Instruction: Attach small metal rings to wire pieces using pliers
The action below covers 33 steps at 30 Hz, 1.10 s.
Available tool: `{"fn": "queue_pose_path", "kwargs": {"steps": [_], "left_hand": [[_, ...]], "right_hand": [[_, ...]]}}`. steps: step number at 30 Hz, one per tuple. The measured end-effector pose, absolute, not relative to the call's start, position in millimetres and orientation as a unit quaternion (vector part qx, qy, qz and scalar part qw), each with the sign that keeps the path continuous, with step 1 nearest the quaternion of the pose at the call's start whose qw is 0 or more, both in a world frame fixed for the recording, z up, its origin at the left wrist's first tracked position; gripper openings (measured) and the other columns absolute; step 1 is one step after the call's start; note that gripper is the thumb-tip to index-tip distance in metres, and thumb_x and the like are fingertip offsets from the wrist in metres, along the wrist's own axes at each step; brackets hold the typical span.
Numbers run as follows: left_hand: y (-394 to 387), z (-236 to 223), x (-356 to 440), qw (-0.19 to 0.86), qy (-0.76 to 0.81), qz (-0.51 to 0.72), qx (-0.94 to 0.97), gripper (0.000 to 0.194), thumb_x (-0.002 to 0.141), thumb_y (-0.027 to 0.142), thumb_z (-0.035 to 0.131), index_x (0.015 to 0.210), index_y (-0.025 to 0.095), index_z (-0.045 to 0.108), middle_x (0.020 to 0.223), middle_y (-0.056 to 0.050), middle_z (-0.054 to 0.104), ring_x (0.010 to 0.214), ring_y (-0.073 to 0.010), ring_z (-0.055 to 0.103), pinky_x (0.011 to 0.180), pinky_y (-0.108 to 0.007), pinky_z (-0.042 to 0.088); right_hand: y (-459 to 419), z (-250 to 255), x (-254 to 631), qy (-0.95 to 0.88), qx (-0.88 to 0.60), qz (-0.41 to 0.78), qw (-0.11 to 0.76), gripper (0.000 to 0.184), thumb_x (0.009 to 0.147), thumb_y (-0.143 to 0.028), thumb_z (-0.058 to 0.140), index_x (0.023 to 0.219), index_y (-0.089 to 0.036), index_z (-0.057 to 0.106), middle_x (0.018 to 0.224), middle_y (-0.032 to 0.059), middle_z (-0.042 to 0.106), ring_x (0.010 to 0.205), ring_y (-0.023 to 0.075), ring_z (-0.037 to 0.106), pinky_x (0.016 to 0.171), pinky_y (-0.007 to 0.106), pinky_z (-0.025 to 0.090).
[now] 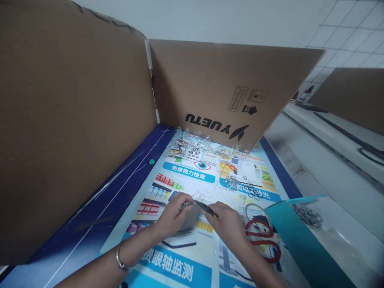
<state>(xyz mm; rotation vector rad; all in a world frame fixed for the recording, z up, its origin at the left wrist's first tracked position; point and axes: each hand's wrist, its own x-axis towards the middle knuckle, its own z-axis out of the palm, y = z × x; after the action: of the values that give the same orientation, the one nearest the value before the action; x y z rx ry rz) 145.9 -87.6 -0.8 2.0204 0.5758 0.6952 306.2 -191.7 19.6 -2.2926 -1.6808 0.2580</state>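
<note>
My left hand (177, 212) is closed, with a small shiny metal wire piece (186, 204) pinched between thumb and fingers. My right hand (227, 224) wraps around a slim dark pointed tool (205, 208) with a touch of yellow near the grip. The tool's tip meets or nearly meets the wire piece; motion blur hides which. Just beyond the hands, thin bent wires (199, 196) lie on the printed sheet (207, 236). Red-handled scissors (277, 250) rest to the right of my right hand.
Tall cardboard panels (81, 120) stand at left and back. Small clear and metallic pieces (195, 138) are scattered along the back panel, with dark wire loops (253, 194) nearer. At right, a teal-edged holder (297, 236) contains many metal pieces (309, 215). A green ball (151, 161) lies left.
</note>
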Motion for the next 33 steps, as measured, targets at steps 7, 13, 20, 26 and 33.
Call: {"fn": "queue_pose_path", "kwargs": {"steps": [7,13,20,26,33], "left_hand": [[-86,-2,149,0.433,0.224,0.270,0.830,0.012,0.082,0.022,0.046,0.077,0.018,0.056,0.078,-0.003,0.056,0.079,-0.0163,0.050,0.074,-0.028,0.038],[-85,-3,150,0.438,0.222,0.274,0.827,0.011,0.079,0.020,0.050,0.071,0.017,0.058,0.072,-0.003,0.057,0.075,-0.0156,0.051,0.072,-0.027,0.038],[-84,-4,150,0.433,0.203,0.287,0.830,0.013,0.080,0.018,0.048,0.072,0.016,0.058,0.071,-0.003,0.057,0.074,-0.0149,0.051,0.070,-0.027,0.039],[-83,-6,147,0.460,0.182,0.282,0.822,0.016,0.081,0.019,0.047,0.072,0.015,0.059,0.070,-0.002,0.055,0.072,-0.0139,0.049,0.069,-0.025,0.038],[-81,-8,146,0.518,0.170,0.270,0.793,0.015,0.082,0.023,0.050,0.076,0.014,0.060,0.071,-0.002,0.053,0.074,-0.0134,0.049,0.070,-0.024,0.038]], "right_hand": [[-192,22,303,-0.588,-0.794,0.096,0.124,0.020,0.081,-0.035,0.049,0.072,-0.023,0.061,0.072,-0.0007,0.061,0.070,0.0135,0.056,0.056,0.021,0.029],[-192,22,301,-0.583,-0.798,0.106,0.111,0.016,0.080,-0.033,0.051,0.070,-0.023,0.060,0.072,-0.0017,0.062,0.069,0.0128,0.056,0.055,0.022,0.027],[-193,20,301,-0.578,-0.800,0.120,0.109,0.016,0.079,-0.035,0.051,0.072,-0.023,0.061,0.073,-0.0006,0.062,0.068,0.0131,0.055,0.054,0.022,0.025],[-192,19,304,-0.582,-0.791,0.136,0.131,0.016,0.079,-0.033,0.051,0.072,-0.022,0.060,0.074,0.0006,0.060,0.071,0.0136,0.054,0.056,0.022,0.027],[-191,16,314,-0.617,-0.745,0.180,0.180,0.021,0.080,-0.034,0.050,0.065,-0.021,0.057,0.067,-0.0004,0.055,0.067,0.0129,0.051,0.057,0.022,0.031]]}}
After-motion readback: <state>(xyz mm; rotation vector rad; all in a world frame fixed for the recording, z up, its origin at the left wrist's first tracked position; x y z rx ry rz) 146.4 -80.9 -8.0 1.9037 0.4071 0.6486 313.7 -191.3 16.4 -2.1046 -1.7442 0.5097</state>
